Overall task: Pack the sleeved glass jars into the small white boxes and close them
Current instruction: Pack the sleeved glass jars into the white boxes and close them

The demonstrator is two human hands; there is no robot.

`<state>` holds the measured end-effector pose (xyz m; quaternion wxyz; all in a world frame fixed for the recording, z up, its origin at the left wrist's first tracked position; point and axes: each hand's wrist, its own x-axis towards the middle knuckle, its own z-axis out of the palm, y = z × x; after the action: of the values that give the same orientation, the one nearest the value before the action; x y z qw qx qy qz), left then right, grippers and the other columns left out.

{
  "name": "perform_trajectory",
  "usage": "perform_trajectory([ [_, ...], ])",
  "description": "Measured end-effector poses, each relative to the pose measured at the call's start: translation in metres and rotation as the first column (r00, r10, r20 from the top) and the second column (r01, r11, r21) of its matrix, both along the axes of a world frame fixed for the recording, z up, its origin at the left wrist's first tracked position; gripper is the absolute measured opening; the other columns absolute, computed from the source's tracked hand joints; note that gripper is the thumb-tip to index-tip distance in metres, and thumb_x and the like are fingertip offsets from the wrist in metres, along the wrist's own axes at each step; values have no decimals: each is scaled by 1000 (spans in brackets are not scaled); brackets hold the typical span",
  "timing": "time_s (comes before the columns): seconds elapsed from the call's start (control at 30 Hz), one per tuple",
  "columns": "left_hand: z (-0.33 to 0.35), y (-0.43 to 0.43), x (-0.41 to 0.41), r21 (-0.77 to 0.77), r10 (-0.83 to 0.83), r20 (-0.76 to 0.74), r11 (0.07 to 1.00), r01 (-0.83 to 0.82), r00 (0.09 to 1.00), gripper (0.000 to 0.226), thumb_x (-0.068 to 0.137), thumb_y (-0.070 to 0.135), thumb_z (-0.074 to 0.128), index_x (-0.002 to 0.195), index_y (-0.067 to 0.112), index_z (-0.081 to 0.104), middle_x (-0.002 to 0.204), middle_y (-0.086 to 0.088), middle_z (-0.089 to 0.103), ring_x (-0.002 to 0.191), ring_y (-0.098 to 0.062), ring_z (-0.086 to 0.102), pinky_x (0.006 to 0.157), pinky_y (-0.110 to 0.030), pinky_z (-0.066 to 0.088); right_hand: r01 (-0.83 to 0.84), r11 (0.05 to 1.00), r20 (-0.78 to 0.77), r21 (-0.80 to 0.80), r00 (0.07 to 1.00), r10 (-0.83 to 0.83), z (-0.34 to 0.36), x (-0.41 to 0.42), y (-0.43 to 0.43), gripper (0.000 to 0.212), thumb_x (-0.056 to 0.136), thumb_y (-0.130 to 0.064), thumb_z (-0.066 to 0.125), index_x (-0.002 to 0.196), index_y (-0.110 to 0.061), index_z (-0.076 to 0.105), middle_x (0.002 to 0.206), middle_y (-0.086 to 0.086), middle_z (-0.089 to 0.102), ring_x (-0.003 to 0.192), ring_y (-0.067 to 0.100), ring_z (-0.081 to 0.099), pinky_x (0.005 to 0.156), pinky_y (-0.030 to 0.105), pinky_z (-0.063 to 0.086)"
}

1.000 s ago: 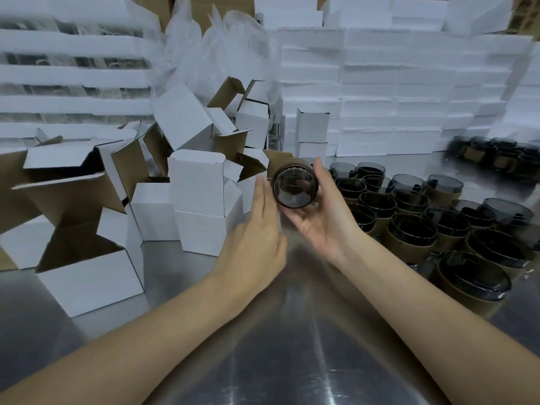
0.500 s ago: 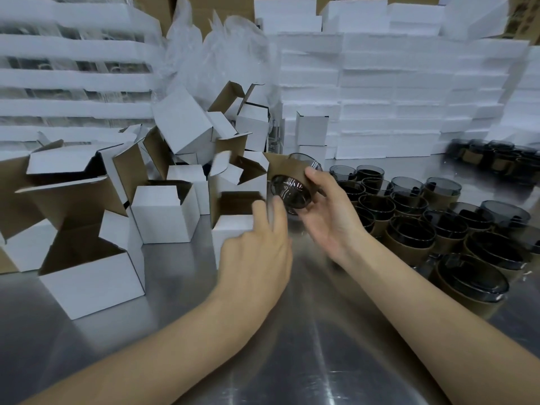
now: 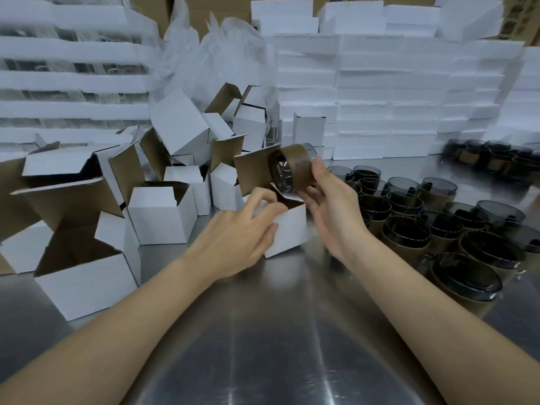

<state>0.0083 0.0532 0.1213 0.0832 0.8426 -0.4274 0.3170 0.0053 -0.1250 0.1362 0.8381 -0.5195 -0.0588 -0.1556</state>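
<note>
Holding the jar (image 3: 295, 168) tilted just above the box (image 3: 289, 229), your right-hand grip (image 3: 330, 209) is clasping its cardboard sleeve; left-hand grip (image 3: 239, 238) is gripping the box's rim. Glass, likely fragile and slick: hold by the sleeve.

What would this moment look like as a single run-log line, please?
step: loading jar | left hand: holds open white box | right hand: grips sleeved jar on its side just above box opening | status: jar not yet inside

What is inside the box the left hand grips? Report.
Only brown inner wall shows in the box; the left hand covers part of its opening. The right hand holds the sleeved jar above it.
</note>
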Motion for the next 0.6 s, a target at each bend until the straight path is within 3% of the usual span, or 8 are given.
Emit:
perform_trajectory([
  [0.13, -1, 6, 10, -168, -38, -27, 985, 33, 999, 32, 98, 27, 37, 111, 10, 60, 112, -6, 46, 43, -13, 44, 38, -31, 43, 26, 996, 15, -84, 1000, -25, -2, -1, 2, 23, 88, -33, 65, 84, -13, 77, 98, 10, 74, 97, 23, 70, 81, 26, 55],
  [0.3, -6, 3, 13, -326, -55, -22, 944, 45, 998, 19, 96, 26, 41, 108, 16, 52, 107, -2, 43, 50, -9, 45, 42, -25, 43, 160, 951, 98, -263, 985, -139, -1, -5, 9, 47, 73, -53, 71, 93, -11, 77, 107, 12, 72, 107, 28, 66, 100, 47, 48],
  [0.4, -8, 1, 13, -407, -69, -84, 913, 28, 994, 8, 93, 26, 45, 99, 22, 41, 104, 10, 37, 55, -11, 48, 46, -18, 39, 232, 912, 217, -340, 962, -163, -1, -7, 12, 34, 77, -49, 67, 88, -18, 77, 120, 7, 66, 118, 25, 59, 103, 51, 44],
  [0.47, -9, 0, 12, -447, -89, -118, 894, 27, 989, 10, 91, 29, 45, 95, 24, 37, 101, 16, 34, 57, -12, 48, 46, -23, 41, 251, 888, 304, -386, 943, -134, -1, -10, 14, 28, 84, -43, 61, 88, -18, 75, 124, 2, 63, 121, 21, 57, 103, 46, 44],
  [0.57, -11, -3, 9, -488, -118, -133, 872, 38, 984, 11, 88, 30, 43, 92, 25, 34, 99, 20, 30, 61, -15, 46, 47, -33, 43, 315, 826, 409, -468, 906, -113, -1, -12, 16, 26, 93, -30, 56, 91, -8, 69, 124, -2, 60, 118, 9, 56, 96, 22, 45],
  [0.6, -12, -4, 9, -502, -131, -136, 863, 45, 982, 12, 89, 28, 44, 92, 25, 33, 98, 21, 28, 63, -15, 45, 47, -34, 42, 331, 805, 419, -493, 901, -114, -1, -12, 16, 25, 94, -27, 55, 92, -7, 68, 123, -4, 60, 118, 8, 55, 95, 22, 44],
])
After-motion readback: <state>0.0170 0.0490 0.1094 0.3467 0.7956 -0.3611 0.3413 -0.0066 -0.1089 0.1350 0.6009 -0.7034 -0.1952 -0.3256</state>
